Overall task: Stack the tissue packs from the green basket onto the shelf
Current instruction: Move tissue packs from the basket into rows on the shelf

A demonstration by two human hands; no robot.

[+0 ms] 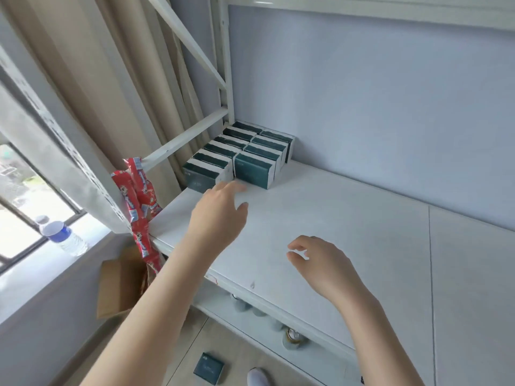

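White shelf [348, 232], two rows of teal tissue packs [245, 151] standing in its back-left corner

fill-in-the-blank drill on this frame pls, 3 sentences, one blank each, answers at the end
1. The tissue packs stand in ___ rows in the back left corner of the shelf.
2. Both the left hand and the right hand are ___, holding nothing.
3. One dark green pack lies down on the ___, near a white shoe.

Answers: two; open; floor
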